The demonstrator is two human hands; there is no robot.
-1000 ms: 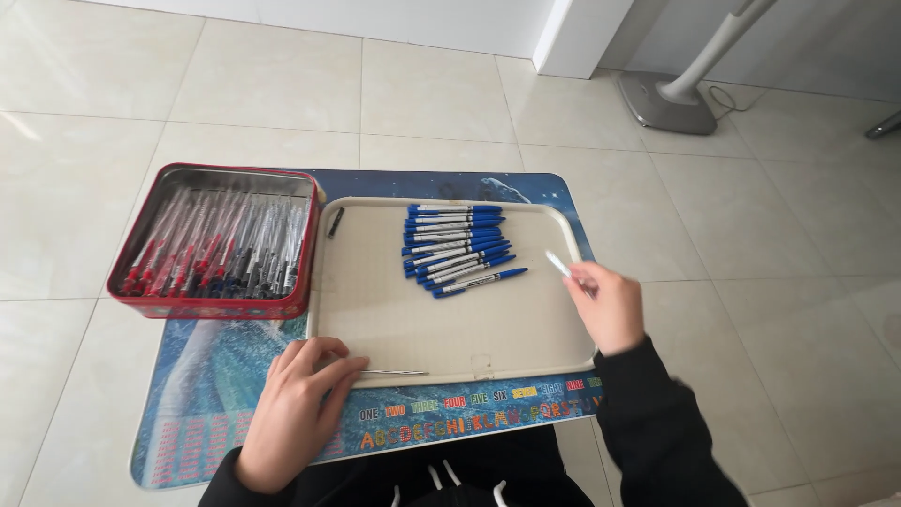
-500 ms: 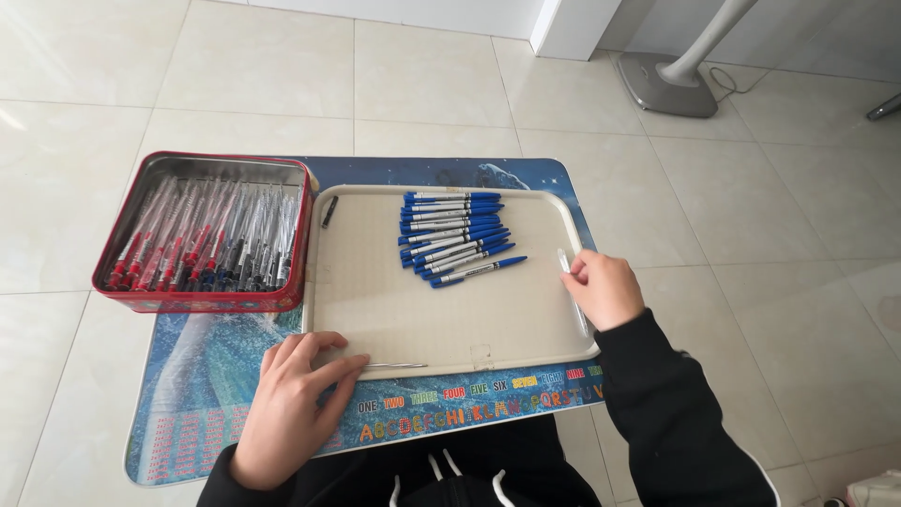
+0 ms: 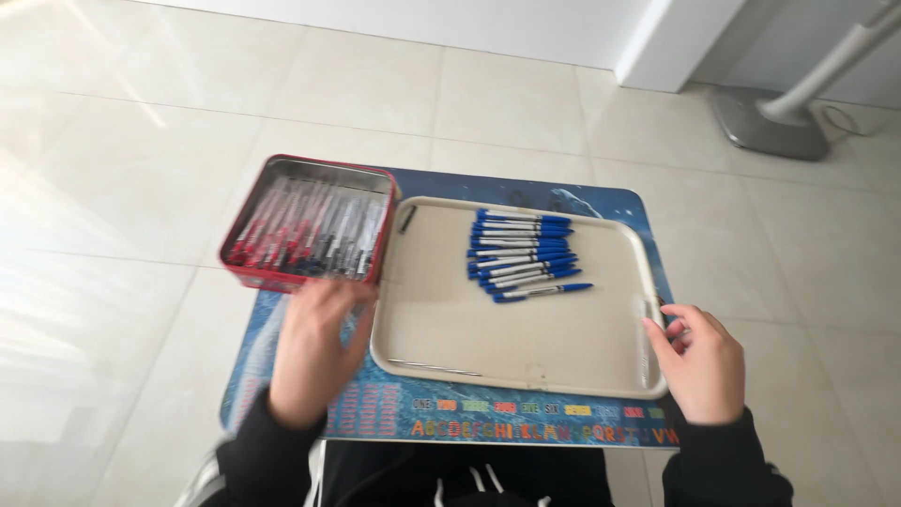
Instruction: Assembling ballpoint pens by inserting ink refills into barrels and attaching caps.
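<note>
A red metal tin (image 3: 246, 255) full of red and black pens stands at the back left of a small table. Beside it a beige tray (image 3: 441, 310) holds a neat stack of blue-capped pens (image 3: 521, 253) in its far half. My left hand (image 3: 314, 352) lies palm down on the blue mat, blurred, its fingertips at the tin's front edge and the tray's left rim. My right hand (image 3: 699, 361) sits at the tray's right rim with loosely curled fingers and nothing clearly in it. A thin clear pen (image 3: 646, 338) lies along that rim by my thumb.
A blue printed mat (image 3: 526, 422) with coloured letters covers the table. One thin pen (image 3: 434, 368) lies near the tray's front edge, and a small dark piece (image 3: 406, 219) in its far left corner. Pale floor tiles surround the table; a grey stand base (image 3: 765, 122) is at far right.
My left hand has slid forward from the tray's front left corner to the tin's front edge. My right hand has dropped from above the tray to its right rim.
</note>
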